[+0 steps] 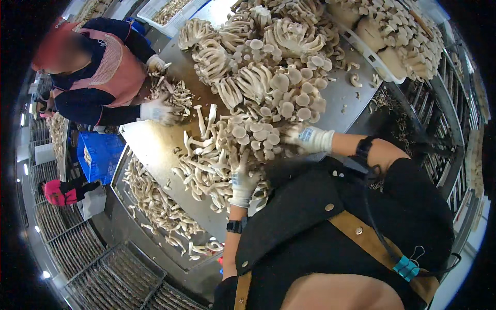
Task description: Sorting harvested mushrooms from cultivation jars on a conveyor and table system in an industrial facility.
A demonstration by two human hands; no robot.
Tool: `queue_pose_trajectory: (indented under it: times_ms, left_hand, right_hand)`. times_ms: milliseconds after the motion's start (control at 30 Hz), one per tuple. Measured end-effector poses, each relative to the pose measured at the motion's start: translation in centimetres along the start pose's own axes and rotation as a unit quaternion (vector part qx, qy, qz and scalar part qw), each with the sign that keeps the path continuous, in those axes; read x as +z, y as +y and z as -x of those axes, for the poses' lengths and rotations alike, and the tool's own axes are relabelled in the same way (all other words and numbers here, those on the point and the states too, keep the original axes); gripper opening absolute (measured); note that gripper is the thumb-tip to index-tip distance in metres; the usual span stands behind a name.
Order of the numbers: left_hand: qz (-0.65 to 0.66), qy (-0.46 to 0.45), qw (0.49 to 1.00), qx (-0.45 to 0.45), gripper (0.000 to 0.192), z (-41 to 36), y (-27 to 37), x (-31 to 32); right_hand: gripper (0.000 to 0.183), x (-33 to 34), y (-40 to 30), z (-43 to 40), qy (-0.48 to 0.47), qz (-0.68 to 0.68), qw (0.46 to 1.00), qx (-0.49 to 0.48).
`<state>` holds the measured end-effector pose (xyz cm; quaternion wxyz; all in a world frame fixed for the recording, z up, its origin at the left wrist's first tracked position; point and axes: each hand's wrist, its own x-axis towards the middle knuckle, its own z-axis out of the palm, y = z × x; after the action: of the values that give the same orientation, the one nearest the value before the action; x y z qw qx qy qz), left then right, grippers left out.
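A cluster of grey-brown capped mushrooms lies between my two hands on the metal table. My left hand, in a white knit glove, has its fingers against the cluster's near side, over loose pale stems. On the cluster's right side is my right hand, gloved alike; its fingertips are blurred and partly hidden among the mushrooms. Loose long-stemmed mushrooms spread to the left of my left hand. Beyond my hands rises a large heap of mushroom clusters, some caps up, others showing their stems.
Across the table a person in white gloves handles a small pile of mushroom pieces. Mushrooms fill a low tray by the near left edge. A blue crate stands beyond. At upper right sits a white crate holding mushroom blocks.
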<state>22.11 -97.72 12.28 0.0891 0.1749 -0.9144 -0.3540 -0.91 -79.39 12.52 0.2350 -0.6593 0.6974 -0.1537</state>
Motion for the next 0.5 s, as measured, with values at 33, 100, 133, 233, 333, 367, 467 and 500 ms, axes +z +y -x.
queue_pose_trajectory:
  times_ms: [33,100,133,233,333,367,467,500]
  left_hand:
    - [-0.001,0.000,1.000,-0.002,0.072,-0.2,-0.1,-0.2]
    - [0.074,0.191,0.979,-0.025,0.072,-0.5,0.0,-0.3]
    - [0.112,0.194,0.971,-0.088,0.076,-1.5,0.3,0.0]
    - [-0.029,0.156,0.980,-0.124,0.091,-4.3,-0.6,1.8]
    - [0.303,0.190,0.921,-0.152,0.093,-4.6,-5.1,3.7]
    - [0.303,0.191,0.921,-0.152,0.093,-4.9,-5.0,3.7]
    - [0.613,0.253,0.718,-0.211,0.085,-8.1,1.4,2.8]
    - [0.611,0.259,0.718,-0.210,0.085,-7.2,0.9,1.6]
  right_hand:
    - [0.051,-0.8,0.3,0.0,0.042,-0.016,0.998,-0.038]
    - [0.050,-1.7,-0.6,-1.4,0.081,-0.185,0.978,0.054]
    - [0.050,-1.8,-1.4,-2.6,0.162,-0.213,0.960,0.082]
    - [0.056,-3.7,-3.9,-7.4,0.093,-0.215,0.964,0.124]
    - [0.063,2.1,-5.3,-8.1,0.176,-0.143,0.967,0.114]
    - [0.062,3.4,-5.2,-6.9,0.213,-0.133,0.965,0.068]
    - [0.056,3.9,-4.3,-1.3,0.193,-0.110,0.974,0.047]
    - [0.053,3.3,-4.7,-0.1,0.182,-0.138,0.973,0.021]
